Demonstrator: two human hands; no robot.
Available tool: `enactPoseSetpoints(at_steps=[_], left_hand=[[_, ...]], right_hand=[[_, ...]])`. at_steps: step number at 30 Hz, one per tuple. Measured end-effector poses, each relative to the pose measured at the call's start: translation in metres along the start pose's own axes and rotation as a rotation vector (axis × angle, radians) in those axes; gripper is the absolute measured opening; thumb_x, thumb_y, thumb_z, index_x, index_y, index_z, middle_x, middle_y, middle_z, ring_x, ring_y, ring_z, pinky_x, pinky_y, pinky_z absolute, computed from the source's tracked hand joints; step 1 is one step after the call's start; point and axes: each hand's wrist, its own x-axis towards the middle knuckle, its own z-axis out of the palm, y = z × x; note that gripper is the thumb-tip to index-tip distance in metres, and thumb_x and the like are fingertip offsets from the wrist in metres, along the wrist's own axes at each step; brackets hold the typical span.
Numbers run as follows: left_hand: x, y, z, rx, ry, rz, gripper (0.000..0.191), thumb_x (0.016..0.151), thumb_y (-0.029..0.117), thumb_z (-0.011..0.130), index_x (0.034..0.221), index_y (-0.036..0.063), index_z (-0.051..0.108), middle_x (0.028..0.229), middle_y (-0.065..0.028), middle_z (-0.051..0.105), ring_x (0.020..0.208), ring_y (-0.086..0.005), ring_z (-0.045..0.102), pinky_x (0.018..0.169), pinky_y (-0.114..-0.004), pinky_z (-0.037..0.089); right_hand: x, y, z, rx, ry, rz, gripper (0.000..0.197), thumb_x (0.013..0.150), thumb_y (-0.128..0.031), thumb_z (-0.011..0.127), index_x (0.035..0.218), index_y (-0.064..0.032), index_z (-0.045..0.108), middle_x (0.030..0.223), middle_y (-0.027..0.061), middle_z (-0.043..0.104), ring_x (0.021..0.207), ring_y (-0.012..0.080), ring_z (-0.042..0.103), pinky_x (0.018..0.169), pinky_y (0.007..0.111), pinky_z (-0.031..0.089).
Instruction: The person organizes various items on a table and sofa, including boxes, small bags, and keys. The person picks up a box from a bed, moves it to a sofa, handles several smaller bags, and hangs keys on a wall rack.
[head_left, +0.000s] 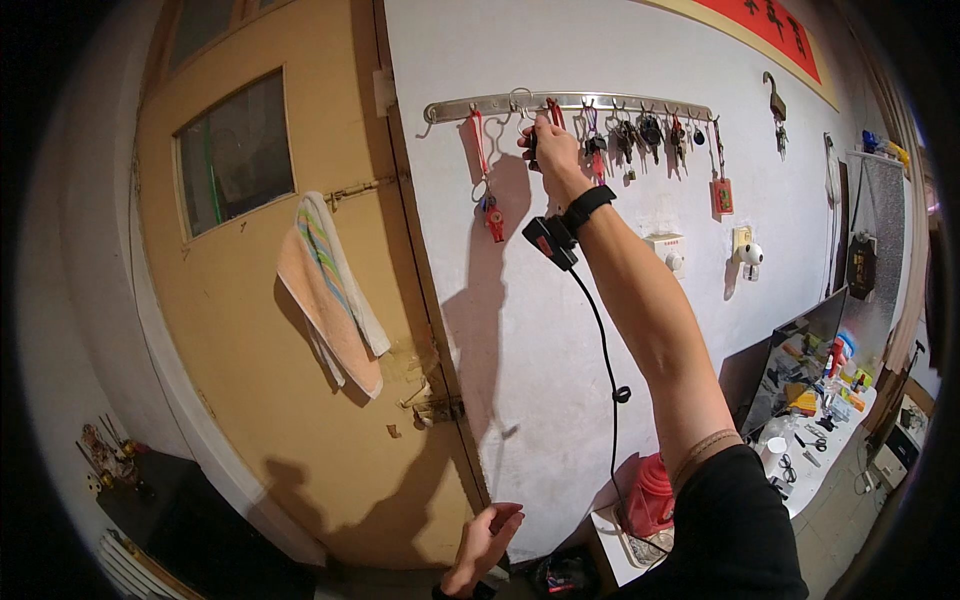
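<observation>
A metal hook rail (570, 101) runs across the white wall, with several bunches of keys (626, 139) hanging from it. My right hand (551, 146) is raised to the rail, its fingers closed around a dark item, partly hidden, beside a large metal ring (521, 97) at one hook. Left of it a red strap (478, 142) hangs with a ring and a red figure charm (493, 223). A red card-like tag (722, 196) hangs at the rail's right end. My left hand (486, 546) is low near the door's edge, fingers apart and holding nothing.
A towel (334, 292) hangs from the bolt of a yellowish door (247, 315). Right of my arm are a wall dial (673, 259), a padlock with keys (776, 105), a flat screen (799, 360) and a cluttered white table (817, 480). A red plastic jug (649, 495) stands below.
</observation>
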Motion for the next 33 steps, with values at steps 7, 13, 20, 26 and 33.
enactPoseSetpoints(at_steps=[7, 13, 20, 26, 33], left_hand=[[-0.009, -0.019, 0.004, -0.144, -0.043, -0.067, 0.026, 0.094, 0.017, 0.059, 0.112, -0.0020, 0.058, 0.099, -0.0076, 0.066, 0.093, -0.0135, 0.060, 0.083, -0.027, 0.048], [-0.006, -0.048, 0.014, -0.246, -0.074, -0.102, 0.024, 0.093, 0.015, 0.060, 0.111, -0.0021, 0.059, 0.097, -0.0069, 0.066, 0.090, -0.0120, 0.060, 0.079, -0.025, 0.048], [-0.010, -0.062, 0.040, -0.299, -0.169, -0.107, 0.027, 0.092, 0.019, 0.062, 0.109, -0.0015, 0.061, 0.094, -0.0062, 0.067, 0.084, -0.0102, 0.060, 0.074, -0.023, 0.048], [-0.014, -0.074, 0.068, -0.152, -0.244, -0.134, 0.027, 0.092, 0.019, 0.061, 0.107, -0.0032, 0.061, 0.093, -0.0075, 0.066, 0.085, -0.0120, 0.061, 0.077, -0.025, 0.048], [-0.024, -0.104, 0.096, -0.257, -0.324, -0.120, 0.020, 0.093, 0.010, 0.058, 0.106, -0.0048, 0.059, 0.091, -0.0104, 0.067, 0.084, -0.0142, 0.064, 0.077, -0.026, 0.052]], right_hand=[[0.004, 0.036, -0.002, -0.079, -0.015, 0.154, 0.037, 0.099, -0.033, 0.042, 0.084, -0.0047, 0.060, 0.070, 0.0043, 0.063, 0.054, 0.0124, 0.052, 0.051, 0.028, 0.042], [-0.025, 0.049, -0.008, 0.058, -0.024, 0.308, 0.049, 0.099, -0.045, 0.033, 0.081, -0.0052, 0.056, 0.069, 0.0077, 0.064, 0.052, 0.0169, 0.054, 0.050, 0.032, 0.046], [-0.113, 0.072, -0.038, 0.058, -0.182, 0.385, 0.050, 0.100, -0.045, 0.035, 0.101, 0.0002, 0.056, 0.067, 0.0078, 0.057, 0.051, 0.0173, 0.052, 0.049, 0.032, 0.046], [-0.290, 0.106, -0.110, -0.096, -0.718, 0.553, 0.033, 0.099, -0.034, 0.044, 0.092, -0.0053, 0.058, 0.069, 0.0031, 0.062, 0.055, 0.0108, 0.056, 0.049, 0.026, 0.046], [-0.503, 0.106, -0.252, -0.153, -1.198, 1.016, 0.016, 0.096, -0.015, 0.047, 0.096, -0.0027, 0.057, 0.076, 0.0009, 0.060, 0.066, 0.0086, 0.056, 0.058, 0.024, 0.047]])
